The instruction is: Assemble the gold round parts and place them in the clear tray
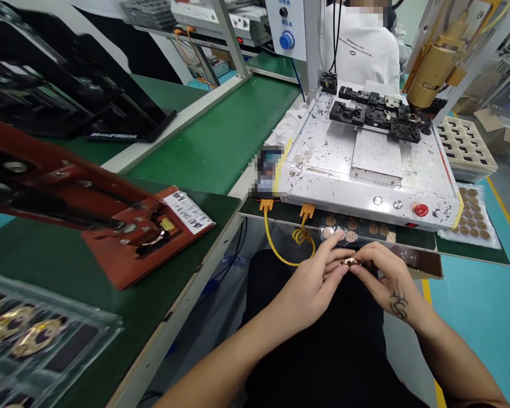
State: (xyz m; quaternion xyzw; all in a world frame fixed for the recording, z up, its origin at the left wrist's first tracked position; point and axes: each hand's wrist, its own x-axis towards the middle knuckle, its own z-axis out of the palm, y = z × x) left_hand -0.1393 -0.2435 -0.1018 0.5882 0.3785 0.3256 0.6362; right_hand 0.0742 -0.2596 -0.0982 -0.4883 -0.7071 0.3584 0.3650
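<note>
A small gold-coloured ring-like part (350, 262) is sitting between the two hands, above the person's lap and just in front of the bench edge. The left hand (318, 283) is pinching its left side between thumb and fingers, with one finger reaching out toward the round stickers. The right hand (389, 277), with a dark tattoo near the wrist, is closing thumb and finger on the right side of the same part.

Just beyond the hands, a clear sheet of round copper-coloured stickers (351, 236) is lying at the bench edge. Behind it a white machine (323, 164) is standing, carrying black fixtures (378, 115) on top and a red button (421, 210) on its front; a gold-coloured cylinder (433, 68) is hanging over the fixtures. A yellow cable (276, 252) is looping down from its front left.

To the right, another sheet of round stickers (471, 218) is resting beside the machine, near a stack of pale trays (467, 148). To the left, a red press (123, 238) is standing on a green bench, and a clear tray (68, 340) is holding gold-coloured parts (38, 336). Beyond the machine, a person in a white top (361, 54) is facing away.
</note>
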